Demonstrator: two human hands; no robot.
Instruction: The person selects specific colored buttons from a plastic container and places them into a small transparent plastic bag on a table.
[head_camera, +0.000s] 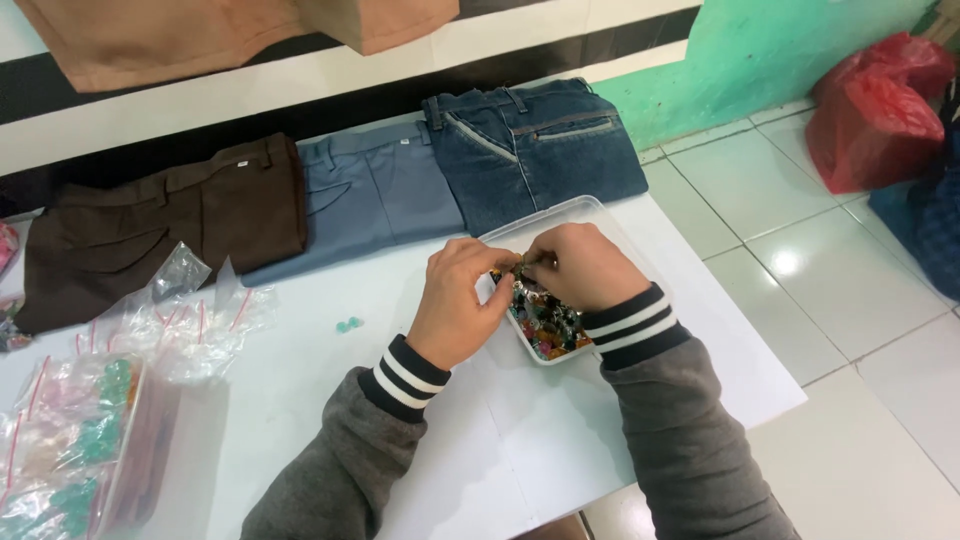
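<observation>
Both hands meet over the bead box — your fingers pinched together.
Your left hand (455, 300) and right hand (580, 265) grip a small bead piece (520, 265) above the clear plastic box (590, 212) on the white table (330, 370).

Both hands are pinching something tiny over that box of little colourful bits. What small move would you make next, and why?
Probably draw the pinched piece clear of the tray. The left hand and right hand meet fingertip to fingertip just above the clear plastic tray of mixed beads, so it could easily drop back among them.
</observation>
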